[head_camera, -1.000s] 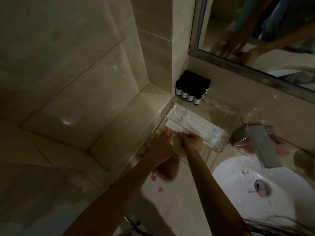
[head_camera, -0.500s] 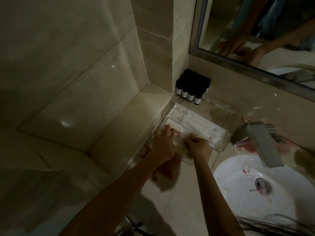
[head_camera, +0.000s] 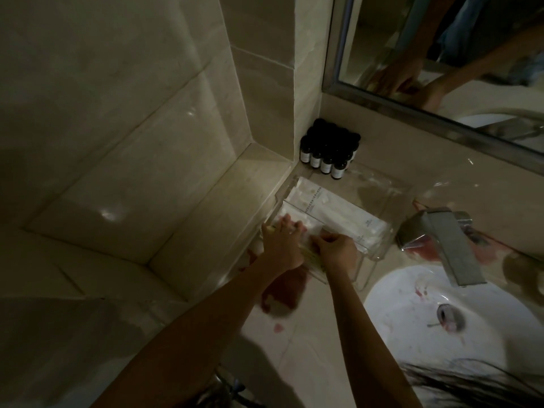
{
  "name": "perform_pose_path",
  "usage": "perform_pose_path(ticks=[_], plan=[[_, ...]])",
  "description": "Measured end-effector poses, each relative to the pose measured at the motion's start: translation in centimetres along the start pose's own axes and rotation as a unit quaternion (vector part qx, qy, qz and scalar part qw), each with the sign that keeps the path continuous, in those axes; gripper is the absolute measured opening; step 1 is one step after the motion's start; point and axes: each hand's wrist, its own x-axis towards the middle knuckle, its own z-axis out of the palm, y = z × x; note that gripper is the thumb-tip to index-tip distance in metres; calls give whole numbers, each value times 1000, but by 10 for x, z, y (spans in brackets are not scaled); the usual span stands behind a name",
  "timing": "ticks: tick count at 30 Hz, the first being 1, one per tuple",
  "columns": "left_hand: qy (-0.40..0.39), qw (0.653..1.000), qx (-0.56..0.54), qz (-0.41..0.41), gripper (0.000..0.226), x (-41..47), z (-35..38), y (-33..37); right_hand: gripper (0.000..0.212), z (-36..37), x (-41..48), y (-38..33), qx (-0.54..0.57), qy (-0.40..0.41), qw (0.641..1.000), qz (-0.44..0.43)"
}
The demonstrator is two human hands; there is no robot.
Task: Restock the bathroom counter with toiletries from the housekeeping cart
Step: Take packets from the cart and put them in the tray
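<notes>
My left hand [head_camera: 281, 245] lies with fingers stretched flat on the white packets [head_camera: 338, 213]. My right hand [head_camera: 335, 248], just beside it, curls its fingers on them; I cannot tell in the dim light whether it pinches one. The packets lie in a clear tray [head_camera: 382, 198] on the counter [head_camera: 309, 348]. Dark bottles [head_camera: 326, 154] stand in the corner behind it, and the tap [head_camera: 438, 240] and sink [head_camera: 412, 319] are to the right.

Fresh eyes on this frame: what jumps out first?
The left hand and right hand meet over white packets in a clear tray beside the wall ledge. Behind it, dark bottles cluster in the back corner. Reddish stains blotch the counter left of the white sink.
</notes>
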Motion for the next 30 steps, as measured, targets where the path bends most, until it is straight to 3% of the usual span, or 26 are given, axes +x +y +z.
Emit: perform_pose_path(ticks=[3, 6, 10, 18, 24, 30], plan=[[-41, 999, -16, -4, 74, 2, -4, 1, 14, 0, -1, -1, -3, 9, 1000, -6], [-31, 999, -17, 5, 74, -1, -5, -1, 15, -2, -5, 0, -5, 10, 1000, -10], [55, 998, -25, 12, 74, -14, 4, -8, 26, -11, -14, 4, 16, 23, 999, -25], [204, 965, -161, -28, 44, -53, 0, -16, 11, -34, -42, -7, 73, 3, 988, -133], [246, 947, -190, -85, 25, -116, -5, -24, 5, -42, -89, -18, 104, -62, 972, -204], [234, 924, -246, -178, 32, -208, 26, -56, 14, -21, -164, -21, -25, -195, 934, -299]])
